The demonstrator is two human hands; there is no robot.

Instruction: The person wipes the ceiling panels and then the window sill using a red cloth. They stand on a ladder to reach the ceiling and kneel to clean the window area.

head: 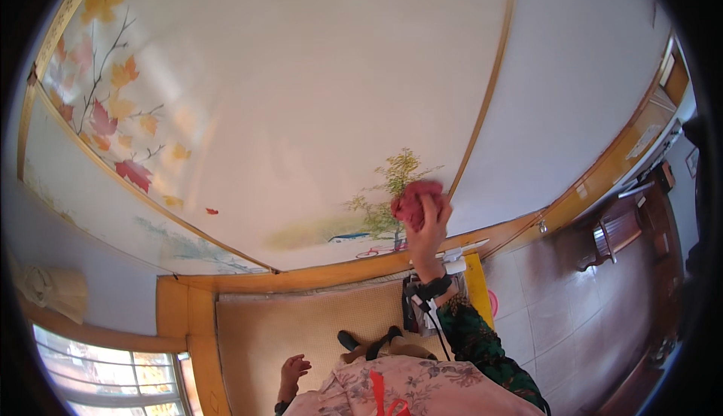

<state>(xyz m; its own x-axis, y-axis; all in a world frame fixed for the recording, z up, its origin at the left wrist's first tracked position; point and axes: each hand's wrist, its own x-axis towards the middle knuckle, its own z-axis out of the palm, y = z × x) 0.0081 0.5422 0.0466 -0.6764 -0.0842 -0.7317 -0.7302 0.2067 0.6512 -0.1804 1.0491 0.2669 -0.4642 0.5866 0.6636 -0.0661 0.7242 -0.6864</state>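
My right hand [428, 235] is raised in the middle right of the head view and holds a bunched dark-red cloth [415, 204] against a large pale wall panel [316, 105]. The cloth covers part of a printed green tree [402, 167] near the panel's lower right corner. A black strap with a cable is round my right wrist. Low in the view, my left hand [295, 369] hangs near the floral apron [418, 382], fingers slightly curled and apart, with nothing in it. Printed autumn leaves [104, 119] run along the panel's left side.
I stand on a tan textured surface [282, 320], bordered by an orange wooden frame [316, 276]. A window [113, 368] is at the lower left, beside a rolled beige cloth [53, 292]. On the right, a tiled floor [556, 308] holds dark wooden furniture [610, 241].
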